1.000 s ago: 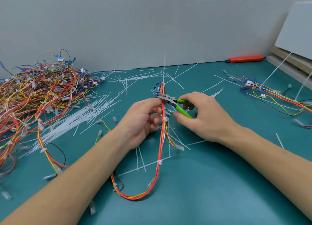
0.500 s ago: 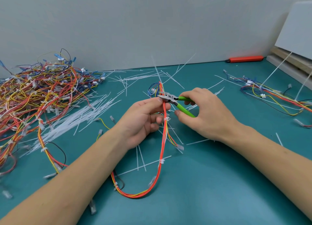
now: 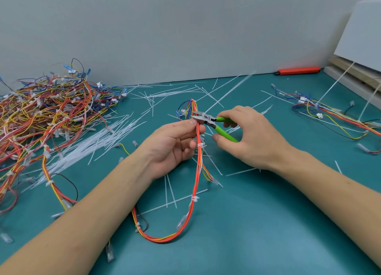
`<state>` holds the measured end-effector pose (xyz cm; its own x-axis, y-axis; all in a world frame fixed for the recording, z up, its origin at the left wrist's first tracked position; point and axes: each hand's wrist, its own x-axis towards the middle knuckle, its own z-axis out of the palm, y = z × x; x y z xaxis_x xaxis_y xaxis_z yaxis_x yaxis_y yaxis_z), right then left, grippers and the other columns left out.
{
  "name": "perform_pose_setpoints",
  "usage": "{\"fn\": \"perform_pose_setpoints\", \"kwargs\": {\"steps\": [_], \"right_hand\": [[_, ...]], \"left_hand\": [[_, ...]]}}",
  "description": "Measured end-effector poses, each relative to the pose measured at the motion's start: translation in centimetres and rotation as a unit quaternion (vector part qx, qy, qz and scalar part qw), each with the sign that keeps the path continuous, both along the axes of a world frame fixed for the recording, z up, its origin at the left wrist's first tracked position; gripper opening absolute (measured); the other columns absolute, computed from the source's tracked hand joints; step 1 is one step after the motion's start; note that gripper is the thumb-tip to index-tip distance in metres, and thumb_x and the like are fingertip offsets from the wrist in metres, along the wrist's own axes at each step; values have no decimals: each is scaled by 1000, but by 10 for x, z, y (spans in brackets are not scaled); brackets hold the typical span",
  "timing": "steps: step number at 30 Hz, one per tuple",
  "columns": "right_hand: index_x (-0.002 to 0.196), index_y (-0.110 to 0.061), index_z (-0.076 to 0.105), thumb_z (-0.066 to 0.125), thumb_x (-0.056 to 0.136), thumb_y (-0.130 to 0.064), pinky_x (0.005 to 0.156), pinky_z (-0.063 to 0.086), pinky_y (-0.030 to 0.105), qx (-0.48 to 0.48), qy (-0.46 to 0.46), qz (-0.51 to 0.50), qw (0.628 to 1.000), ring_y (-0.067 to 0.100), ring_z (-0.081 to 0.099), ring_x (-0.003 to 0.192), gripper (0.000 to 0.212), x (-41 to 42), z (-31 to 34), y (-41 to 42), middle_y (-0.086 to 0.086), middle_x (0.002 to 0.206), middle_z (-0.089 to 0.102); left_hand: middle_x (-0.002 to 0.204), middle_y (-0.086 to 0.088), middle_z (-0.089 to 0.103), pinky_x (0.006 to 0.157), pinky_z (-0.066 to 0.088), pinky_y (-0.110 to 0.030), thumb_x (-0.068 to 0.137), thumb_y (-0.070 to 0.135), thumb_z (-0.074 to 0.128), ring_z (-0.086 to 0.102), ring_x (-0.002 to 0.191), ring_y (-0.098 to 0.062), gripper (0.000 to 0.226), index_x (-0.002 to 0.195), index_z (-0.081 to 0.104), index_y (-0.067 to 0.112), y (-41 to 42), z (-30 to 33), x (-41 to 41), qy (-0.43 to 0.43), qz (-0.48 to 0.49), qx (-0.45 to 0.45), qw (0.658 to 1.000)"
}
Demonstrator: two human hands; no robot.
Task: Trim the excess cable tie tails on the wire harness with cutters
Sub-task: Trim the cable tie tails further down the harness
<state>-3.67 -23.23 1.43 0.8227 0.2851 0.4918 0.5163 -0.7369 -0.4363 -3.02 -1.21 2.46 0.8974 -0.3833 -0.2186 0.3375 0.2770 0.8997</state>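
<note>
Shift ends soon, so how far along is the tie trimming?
Done: many cut tails litter the mat, with a big harness pile at left. In hand: the left hand grips a harness; the right hand has cutters at a tie. Left: harnesses at right keep long tails.

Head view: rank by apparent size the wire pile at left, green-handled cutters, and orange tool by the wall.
1. Wire pile, largest by far.
2. Cutters and orange tool: similar length; the tool lies farther off, so unranked.
</note>
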Motion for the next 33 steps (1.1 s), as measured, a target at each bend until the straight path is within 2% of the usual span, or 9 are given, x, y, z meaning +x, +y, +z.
{"fn": "perform_pose_setpoints", "kwargs": {"steps": [8,12,15,19,23,26,29,33], "right_hand": [[115,-24,67,66,86,-52,88,48,34,21,7,15,1000,15,58,93,40,0,-3,2,-11,94,60],[94,-27,64,72,89,-43,70,46,33,42,30,31,998,11,53,72,19,2,-4,3,-11,77,57],[82,-24,60,70,88,-44,57,39,28,66,48,29,996,13,44,59,23,2,-5,4,-6,63,50],[79,-24,60,69,87,-47,54,33,22,80,48,20,995,12,41,56,26,1,-5,6,-6,59,47],[79,-26,58,72,90,-42,56,39,29,79,53,7,995,13,43,57,24,3,-9,5,-5,61,51],[88,-28,62,67,88,-50,68,50,38,58,56,0,997,13,55,69,22,3,-9,6,-7,73,59],[107,-30,64,62,85,-56,85,51,36,38,47,1,998,12,60,90,34,2,-8,5,-11,93,64],[115,-27,65,63,87,-56,90,50,34,36,50,4,998,11,60,95,40,2,-8,5,-10,98,64]], "left_hand": [[83,3,76,53,46,-16,78,26,72,55,47,-6,12,74,81,21,3,4,-1,19,1,2,1000],[83,4,76,54,44,-16,79,28,72,53,47,-4,12,75,81,22,2,4,0,22,0,4,1000],[83,5,75,55,45,-16,81,30,72,53,48,-4,13,76,81,22,2,3,0,18,0,1,1000],[82,5,74,52,47,-14,82,30,71,55,48,-4,15,77,82,20,1,1,0,13,7,-9,1000],[89,4,76,51,50,-18,85,26,72,58,52,-5,12,85,81,19,2,1,0,18,2,-21,1000],[89,4,77,51,50,-19,81,26,74,58,52,-6,12,87,81,17,0,2,0,18,6,-10,1000],[85,3,77,49,49,-20,78,26,75,56,48,-7,12,84,80,16,0,2,0,32,10,-12,999],[83,3,77,48,49,-21,75,26,75,55,46,-7,10,78,80,17,0,2,1,34,11,-7,999]]}}
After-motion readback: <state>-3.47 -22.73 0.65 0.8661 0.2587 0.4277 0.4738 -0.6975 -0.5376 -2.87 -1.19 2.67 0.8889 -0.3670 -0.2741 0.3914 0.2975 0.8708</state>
